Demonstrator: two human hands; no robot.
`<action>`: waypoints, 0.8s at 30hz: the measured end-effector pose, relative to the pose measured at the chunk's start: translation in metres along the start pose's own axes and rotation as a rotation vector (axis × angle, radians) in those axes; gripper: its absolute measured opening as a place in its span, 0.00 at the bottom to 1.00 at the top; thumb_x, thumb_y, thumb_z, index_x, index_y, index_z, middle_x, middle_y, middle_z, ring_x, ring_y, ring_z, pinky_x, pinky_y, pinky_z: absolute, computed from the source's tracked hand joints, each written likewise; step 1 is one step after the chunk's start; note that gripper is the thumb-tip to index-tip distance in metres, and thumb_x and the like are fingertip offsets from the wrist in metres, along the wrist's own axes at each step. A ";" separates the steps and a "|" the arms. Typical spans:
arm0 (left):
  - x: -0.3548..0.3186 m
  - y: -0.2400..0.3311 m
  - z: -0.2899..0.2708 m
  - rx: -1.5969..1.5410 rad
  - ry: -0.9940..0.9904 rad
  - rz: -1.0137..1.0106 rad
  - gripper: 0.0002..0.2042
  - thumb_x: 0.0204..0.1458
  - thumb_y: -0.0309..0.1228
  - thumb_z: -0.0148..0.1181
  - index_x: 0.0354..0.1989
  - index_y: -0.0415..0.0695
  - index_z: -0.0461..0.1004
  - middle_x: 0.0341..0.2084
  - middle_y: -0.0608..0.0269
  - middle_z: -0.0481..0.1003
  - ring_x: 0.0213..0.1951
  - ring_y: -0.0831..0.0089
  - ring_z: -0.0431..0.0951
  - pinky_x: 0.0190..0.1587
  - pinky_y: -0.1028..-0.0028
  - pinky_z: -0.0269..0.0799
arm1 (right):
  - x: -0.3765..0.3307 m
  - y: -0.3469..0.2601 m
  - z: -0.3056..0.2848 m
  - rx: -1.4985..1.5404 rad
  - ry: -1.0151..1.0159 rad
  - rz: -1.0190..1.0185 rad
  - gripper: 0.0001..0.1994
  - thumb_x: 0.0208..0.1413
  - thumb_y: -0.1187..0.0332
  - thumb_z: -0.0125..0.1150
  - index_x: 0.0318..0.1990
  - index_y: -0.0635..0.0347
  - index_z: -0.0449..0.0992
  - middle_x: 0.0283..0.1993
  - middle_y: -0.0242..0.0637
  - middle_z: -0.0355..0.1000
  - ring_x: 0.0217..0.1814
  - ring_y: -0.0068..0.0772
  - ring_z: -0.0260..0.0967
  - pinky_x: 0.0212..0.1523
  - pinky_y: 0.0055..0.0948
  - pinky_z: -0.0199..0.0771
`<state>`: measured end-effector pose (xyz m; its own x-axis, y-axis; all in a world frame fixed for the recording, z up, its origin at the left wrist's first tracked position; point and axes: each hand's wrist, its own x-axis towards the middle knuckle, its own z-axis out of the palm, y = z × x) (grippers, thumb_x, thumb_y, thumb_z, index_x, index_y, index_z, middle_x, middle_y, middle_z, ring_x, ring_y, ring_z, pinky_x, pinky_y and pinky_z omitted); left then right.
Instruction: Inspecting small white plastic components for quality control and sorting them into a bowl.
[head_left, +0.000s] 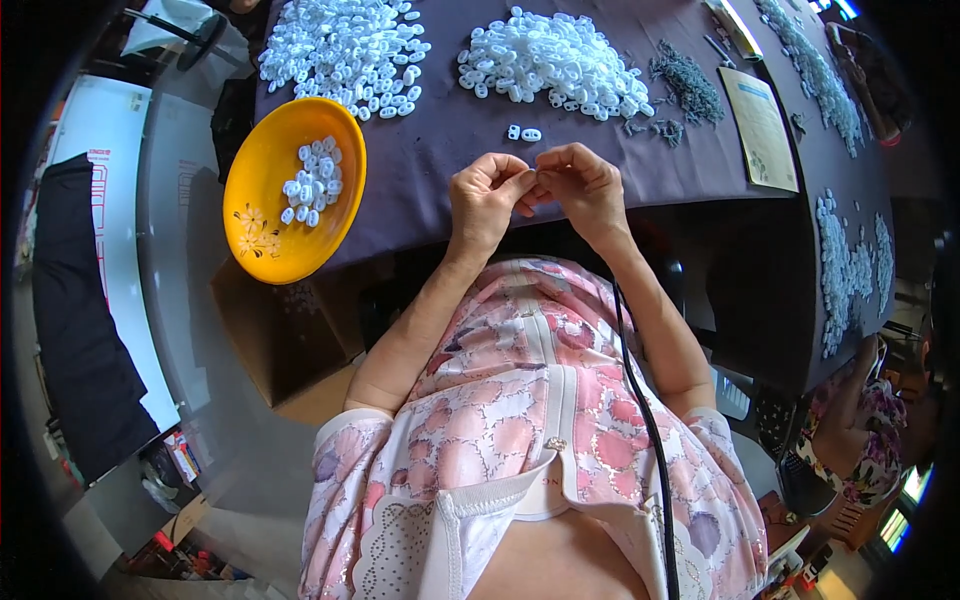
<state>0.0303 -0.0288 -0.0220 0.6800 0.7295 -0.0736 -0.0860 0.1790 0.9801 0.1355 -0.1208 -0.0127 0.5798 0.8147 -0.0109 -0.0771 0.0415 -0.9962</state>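
Observation:
My left hand (480, 205) and my right hand (592, 198) meet at the table's near edge, thumbs and fingertips pinched together. Whatever they grip between them is hidden by the fingers or too small to name. Just beyond lie two small white plastic pieces (531, 135) with oval holes. Farther back spreads a large heap of similar white pieces (550, 65), and another white heap (340, 50) is to its left. Right of the heaps sits a tangle of small grey-green bits (690, 85), with a few strays nearer me.
A yellow bowl (250, 175) holding several white pieces overhangs the table's left edge. Below it stands an open cardboard box (260, 335). A printed paper sheet (760, 130) lies at right, beyond it more pale heaps (840, 265). Another person (860, 440) sits far right. A black cable (655, 440) runs down my front.

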 end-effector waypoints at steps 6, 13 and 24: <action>0.003 -0.004 0.000 -0.154 -0.057 -0.087 0.03 0.50 0.21 0.57 0.33 0.36 0.72 0.24 0.60 0.75 0.26 0.73 0.79 0.25 0.78 0.77 | 0.005 0.017 -0.007 0.168 0.038 -0.027 0.09 0.48 0.83 0.57 0.38 0.65 0.73 0.31 0.33 0.73 0.33 0.20 0.71 0.34 0.19 0.75; 0.009 -0.008 -0.012 -0.098 -0.009 -0.078 0.07 0.51 0.22 0.55 0.39 0.37 0.71 0.28 0.59 0.75 0.25 0.73 0.77 0.27 0.77 0.76 | 0.021 0.006 -0.013 -0.250 0.019 0.028 0.08 0.51 0.74 0.58 0.40 0.60 0.75 0.31 0.31 0.74 0.32 0.23 0.72 0.29 0.24 0.71; 0.009 -0.009 -0.011 -0.189 0.103 -0.120 0.05 0.50 0.20 0.55 0.34 0.37 0.75 0.25 0.63 0.76 0.22 0.78 0.76 0.22 0.80 0.74 | 0.049 0.009 -0.004 -0.976 0.044 -0.247 0.07 0.48 0.67 0.57 0.34 0.56 0.75 0.33 0.41 0.69 0.39 0.46 0.69 0.37 0.39 0.69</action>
<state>0.0292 -0.0168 -0.0338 0.6165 0.7573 -0.2156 -0.1504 0.3821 0.9118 0.1659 -0.0828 -0.0226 0.5211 0.8242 0.2217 0.7358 -0.3022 -0.6060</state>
